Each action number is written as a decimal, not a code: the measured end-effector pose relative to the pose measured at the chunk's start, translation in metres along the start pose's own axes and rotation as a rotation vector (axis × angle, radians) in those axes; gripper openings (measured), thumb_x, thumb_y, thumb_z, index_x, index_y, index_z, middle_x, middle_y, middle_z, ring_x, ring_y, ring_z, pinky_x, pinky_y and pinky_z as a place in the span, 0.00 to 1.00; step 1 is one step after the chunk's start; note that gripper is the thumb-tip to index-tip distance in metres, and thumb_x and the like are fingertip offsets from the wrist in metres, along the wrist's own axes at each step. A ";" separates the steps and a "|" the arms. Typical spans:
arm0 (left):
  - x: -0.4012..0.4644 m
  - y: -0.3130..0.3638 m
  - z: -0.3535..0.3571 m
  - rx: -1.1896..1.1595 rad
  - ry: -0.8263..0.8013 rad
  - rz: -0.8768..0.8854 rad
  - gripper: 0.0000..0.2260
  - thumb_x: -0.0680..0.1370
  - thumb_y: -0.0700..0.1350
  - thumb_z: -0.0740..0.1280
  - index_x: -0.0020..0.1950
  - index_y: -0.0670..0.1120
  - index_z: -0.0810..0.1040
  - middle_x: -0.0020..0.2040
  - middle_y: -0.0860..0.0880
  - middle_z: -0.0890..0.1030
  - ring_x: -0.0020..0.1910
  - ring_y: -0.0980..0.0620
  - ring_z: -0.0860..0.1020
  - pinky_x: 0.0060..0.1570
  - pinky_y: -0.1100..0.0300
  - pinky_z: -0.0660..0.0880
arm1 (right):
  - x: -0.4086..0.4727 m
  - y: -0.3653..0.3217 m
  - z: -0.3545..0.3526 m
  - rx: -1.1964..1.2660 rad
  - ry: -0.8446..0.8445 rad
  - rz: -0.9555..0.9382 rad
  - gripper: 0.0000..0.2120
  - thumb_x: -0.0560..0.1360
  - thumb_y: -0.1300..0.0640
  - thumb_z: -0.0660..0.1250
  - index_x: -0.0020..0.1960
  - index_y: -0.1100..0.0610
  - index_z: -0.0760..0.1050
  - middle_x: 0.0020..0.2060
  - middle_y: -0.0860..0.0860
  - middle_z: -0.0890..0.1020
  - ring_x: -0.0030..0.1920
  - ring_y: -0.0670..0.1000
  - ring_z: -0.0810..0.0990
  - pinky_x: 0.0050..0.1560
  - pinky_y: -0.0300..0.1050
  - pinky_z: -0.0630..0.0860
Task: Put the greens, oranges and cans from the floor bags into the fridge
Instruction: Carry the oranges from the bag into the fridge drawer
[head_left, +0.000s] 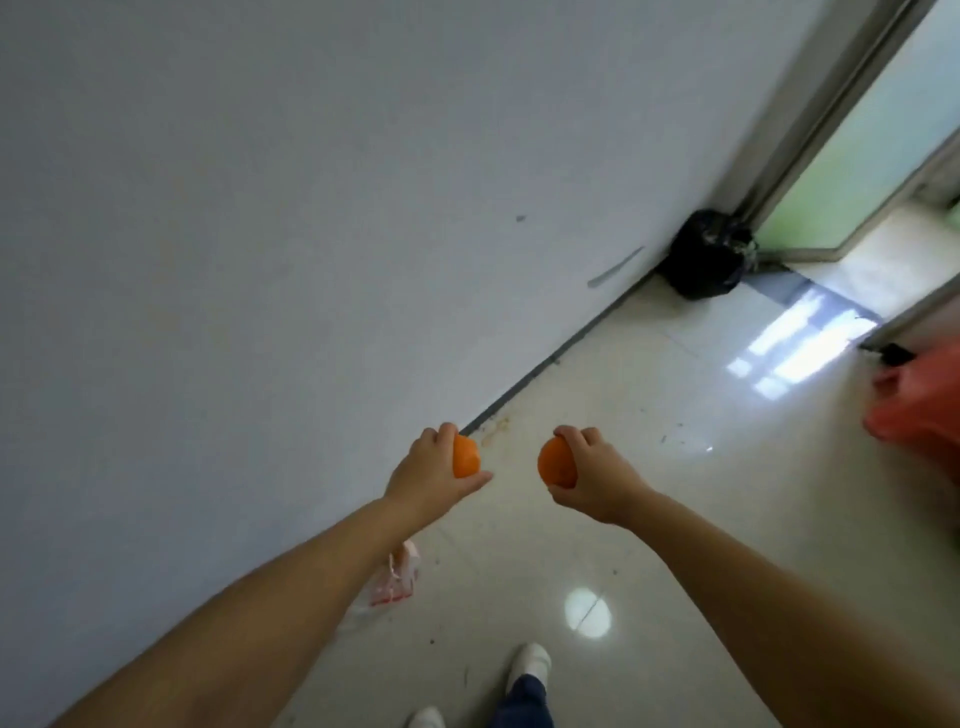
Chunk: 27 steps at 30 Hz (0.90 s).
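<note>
Orange fruit: two in play, one orange (464, 457) gripped by the left hand (427, 474), a second orange (556, 462) by the right hand (597, 475), fingers curled round each, both held well above the floor (649, 467).
Fridge: not in view, so there's a carry ahead, I'd judge.
Slip risk: glossy tiles, and a pale bag (395, 582) lies at seven o'clock from the left orange, beside the shoes (530, 662).
Drop risk: one-handed grips; a jolt could send fruit rolling.
Red bag (919, 410): three o'clock, clear of the feet.
</note>
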<state>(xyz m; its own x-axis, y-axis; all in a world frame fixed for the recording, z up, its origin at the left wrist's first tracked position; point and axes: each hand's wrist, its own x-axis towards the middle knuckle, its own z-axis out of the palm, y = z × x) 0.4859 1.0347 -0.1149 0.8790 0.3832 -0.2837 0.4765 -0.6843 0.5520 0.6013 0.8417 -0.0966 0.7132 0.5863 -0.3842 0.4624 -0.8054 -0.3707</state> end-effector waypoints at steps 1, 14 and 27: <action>0.003 0.024 -0.001 0.032 -0.011 0.070 0.29 0.72 0.62 0.68 0.65 0.49 0.63 0.62 0.46 0.70 0.57 0.47 0.74 0.50 0.56 0.72 | -0.018 0.014 -0.011 0.010 0.046 0.033 0.36 0.71 0.47 0.71 0.73 0.50 0.55 0.67 0.54 0.65 0.63 0.57 0.71 0.61 0.52 0.75; -0.056 0.388 0.142 0.263 -0.203 0.816 0.30 0.72 0.59 0.70 0.67 0.48 0.64 0.63 0.46 0.70 0.58 0.47 0.74 0.56 0.52 0.76 | -0.317 0.277 -0.097 0.234 0.493 0.617 0.36 0.70 0.47 0.71 0.72 0.49 0.58 0.67 0.53 0.66 0.60 0.57 0.74 0.58 0.50 0.74; -0.256 0.726 0.389 0.277 -0.427 1.308 0.29 0.71 0.59 0.70 0.65 0.48 0.64 0.60 0.47 0.70 0.59 0.46 0.72 0.54 0.51 0.74 | -0.627 0.525 -0.137 0.203 0.729 0.998 0.37 0.70 0.45 0.71 0.72 0.50 0.57 0.67 0.54 0.65 0.62 0.57 0.72 0.60 0.51 0.74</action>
<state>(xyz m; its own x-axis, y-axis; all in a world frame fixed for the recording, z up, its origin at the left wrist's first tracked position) 0.6139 0.1989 0.0534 0.5964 -0.7998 0.0673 -0.7365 -0.5121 0.4420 0.4691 0.0396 0.0660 0.8605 -0.5080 -0.0393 -0.4902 -0.8044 -0.3357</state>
